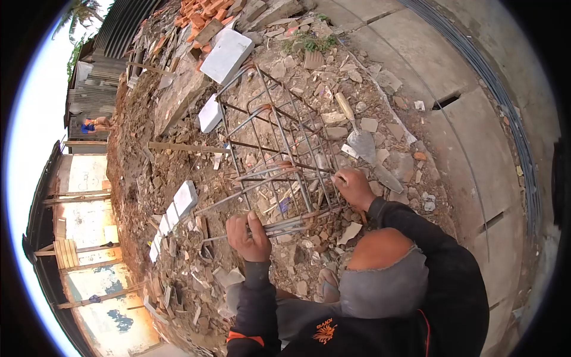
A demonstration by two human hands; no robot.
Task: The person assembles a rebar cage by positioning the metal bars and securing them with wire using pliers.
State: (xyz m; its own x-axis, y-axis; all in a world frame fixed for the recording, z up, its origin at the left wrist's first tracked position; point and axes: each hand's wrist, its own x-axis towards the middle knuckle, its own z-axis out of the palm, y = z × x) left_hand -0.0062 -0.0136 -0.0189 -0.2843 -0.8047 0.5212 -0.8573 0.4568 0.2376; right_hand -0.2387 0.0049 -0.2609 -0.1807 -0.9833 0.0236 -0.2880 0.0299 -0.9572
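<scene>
A rebar cage [275, 134] of long steel bars and bent stirrups stands before me on the rubble. My left hand [248, 238] is closed around steel stirrups [285, 226] at the cage's near end, thumb raised along the front. At the cage's right side, my right hand [355, 187] is closed in a fist with its fingertips on a corner bar. Whether a thin wire is also between those fingers is hidden. A trowel [360, 143] with a wooden handle lies on the rubble beyond my right hand.
White blocks [227, 56] and orange bricks [202, 15] lie beyond the cage. A wooden stake [184, 146] is at its left. Long steel rods [499, 83] run along the concrete slabs [458, 149] on the right. A person [95, 125] is far off at left, near sheet-metal walls.
</scene>
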